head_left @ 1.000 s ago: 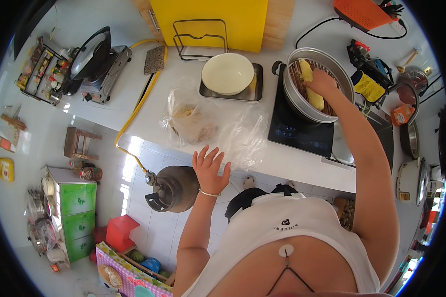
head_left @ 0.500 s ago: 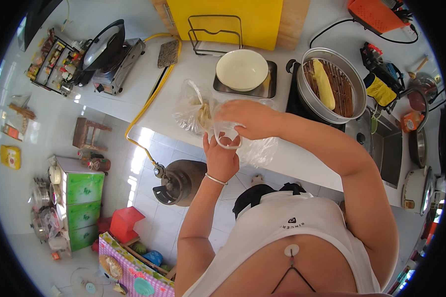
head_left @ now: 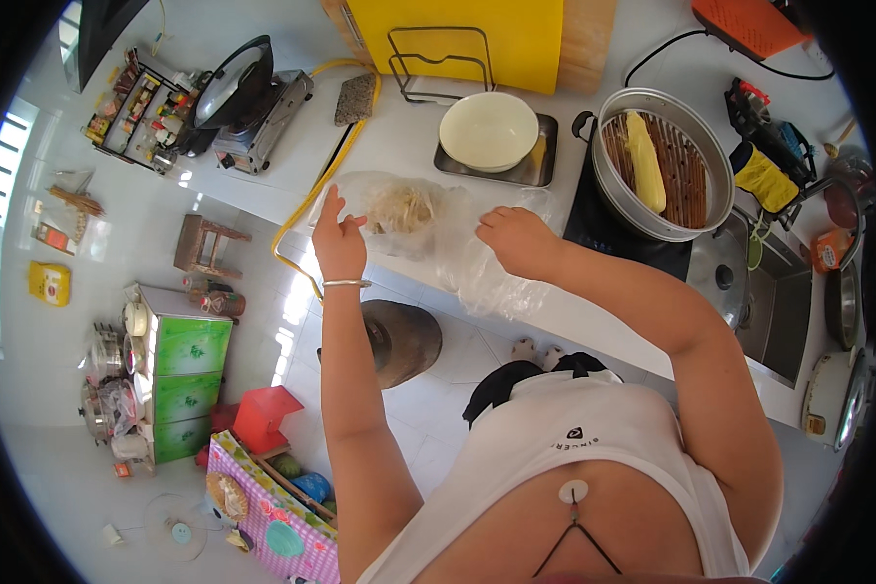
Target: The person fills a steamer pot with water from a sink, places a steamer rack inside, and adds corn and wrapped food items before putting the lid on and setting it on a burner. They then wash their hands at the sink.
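A clear plastic bag (head_left: 467,255) lies stretched along the front of the white counter, its loose right part hanging over the edge. Inside its left part sits a pale yellowish bundle of strands (head_left: 406,210), whose kind I cannot make out through the film. My left hand (head_left: 341,241) is at the bag's left end, fingers partly stretched and apart against the film. On the bag's other side, my right hand (head_left: 518,240) has its fingers bent closed on the plastic. Behind the bag, a cream bowl (head_left: 489,130) stands on a metal tray (head_left: 545,165).
To the right, a steamer pot (head_left: 686,107) holds a long yellow piece (head_left: 644,161) on a brown slatted rack. A sink (head_left: 774,311) lies beyond it. A yellow hose (head_left: 292,238) crosses the counter at left toward a gas cylinder (head_left: 404,346) below. A wok (head_left: 234,88) tilts on a portable stove (head_left: 263,131).
My hands have moved apart, the left one going left and up, the right one slightly right. The bag, earlier bunched between them, now lies spread, and its bundle shows more plainly.
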A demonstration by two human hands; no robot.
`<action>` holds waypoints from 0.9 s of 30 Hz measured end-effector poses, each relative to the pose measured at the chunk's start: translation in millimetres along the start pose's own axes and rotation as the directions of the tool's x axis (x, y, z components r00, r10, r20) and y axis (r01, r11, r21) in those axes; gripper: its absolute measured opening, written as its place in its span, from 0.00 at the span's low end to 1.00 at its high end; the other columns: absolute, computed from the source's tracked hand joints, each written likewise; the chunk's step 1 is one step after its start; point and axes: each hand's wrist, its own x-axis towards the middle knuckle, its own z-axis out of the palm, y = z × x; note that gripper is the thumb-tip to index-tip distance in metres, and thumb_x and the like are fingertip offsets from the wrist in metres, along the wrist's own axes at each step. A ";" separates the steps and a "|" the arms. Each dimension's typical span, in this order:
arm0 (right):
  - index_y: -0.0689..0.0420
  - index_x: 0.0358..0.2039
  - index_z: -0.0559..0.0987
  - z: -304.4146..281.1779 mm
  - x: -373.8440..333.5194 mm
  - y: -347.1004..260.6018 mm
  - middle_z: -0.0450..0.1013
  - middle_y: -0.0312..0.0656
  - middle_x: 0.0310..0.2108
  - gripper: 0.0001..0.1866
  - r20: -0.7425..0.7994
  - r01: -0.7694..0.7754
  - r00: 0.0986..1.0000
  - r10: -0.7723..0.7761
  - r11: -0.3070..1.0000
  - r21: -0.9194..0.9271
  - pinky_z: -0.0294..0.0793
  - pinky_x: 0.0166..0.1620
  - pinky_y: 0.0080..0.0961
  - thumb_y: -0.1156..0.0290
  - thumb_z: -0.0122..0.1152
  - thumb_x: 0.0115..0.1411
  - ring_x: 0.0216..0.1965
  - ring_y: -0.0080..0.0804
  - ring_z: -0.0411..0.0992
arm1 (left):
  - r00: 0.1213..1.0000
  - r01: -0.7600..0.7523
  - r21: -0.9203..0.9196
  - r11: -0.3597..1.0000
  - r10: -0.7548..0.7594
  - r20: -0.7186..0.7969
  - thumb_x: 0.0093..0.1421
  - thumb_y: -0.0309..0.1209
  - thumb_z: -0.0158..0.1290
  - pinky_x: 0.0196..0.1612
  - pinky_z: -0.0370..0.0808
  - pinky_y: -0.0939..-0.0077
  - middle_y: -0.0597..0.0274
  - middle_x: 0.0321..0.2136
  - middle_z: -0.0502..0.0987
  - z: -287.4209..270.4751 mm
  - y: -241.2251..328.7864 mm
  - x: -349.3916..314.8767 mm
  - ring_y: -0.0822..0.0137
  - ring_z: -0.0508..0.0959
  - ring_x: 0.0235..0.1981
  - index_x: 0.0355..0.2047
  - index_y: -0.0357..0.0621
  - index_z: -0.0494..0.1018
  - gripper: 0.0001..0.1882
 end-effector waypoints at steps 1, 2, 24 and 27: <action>0.59 0.28 0.80 -7.6 3.4 -8.0 0.71 0.49 0.48 0.07 -0.104 0.067 0.992 -0.065 0.998 0.012 0.61 0.59 0.40 0.75 0.56 0.49 0.55 0.46 0.64 | 0.996 -0.083 0.015 0.996 0.083 -0.041 0.55 0.18 0.47 0.39 0.76 0.70 0.42 0.46 0.75 6.7 -0.4 4.2 0.54 0.81 0.37 0.53 0.40 0.69 0.24; 0.60 0.29 0.80 -20.8 6.6 -19.8 0.69 0.49 0.51 0.07 -0.210 0.131 0.970 -0.125 0.991 0.018 0.61 0.60 0.41 0.76 0.56 0.48 0.59 0.46 0.61 | 0.991 -0.134 0.140 0.981 0.131 0.025 0.55 0.19 0.48 0.39 0.76 0.69 0.43 0.44 0.76 9.1 4.9 9.1 0.54 0.80 0.37 0.50 0.40 0.72 0.21; 0.60 0.37 0.75 -43.2 -34.9 4.9 0.70 0.50 0.49 0.16 -0.540 0.066 0.824 0.173 0.917 0.394 0.69 0.52 0.40 0.85 0.52 0.46 0.49 0.51 0.67 | 0.895 -0.428 0.524 0.736 0.427 0.130 0.50 0.25 0.55 0.33 0.74 0.60 0.54 0.27 0.75 72.5 20.8 -35.9 0.51 0.75 0.30 0.26 0.41 0.76 0.03; 0.57 0.32 0.75 -57.4 -4.0 -20.3 0.72 0.49 0.43 0.12 -0.586 0.309 0.808 0.062 0.802 0.510 0.71 0.47 0.41 0.86 0.51 0.48 0.46 0.51 0.69 | 0.905 -0.420 0.542 0.728 0.379 0.192 0.50 0.27 0.55 0.32 0.74 0.59 0.54 0.26 0.74 77.4 6.4 -9.3 0.51 0.76 0.29 0.23 0.42 0.76 0.03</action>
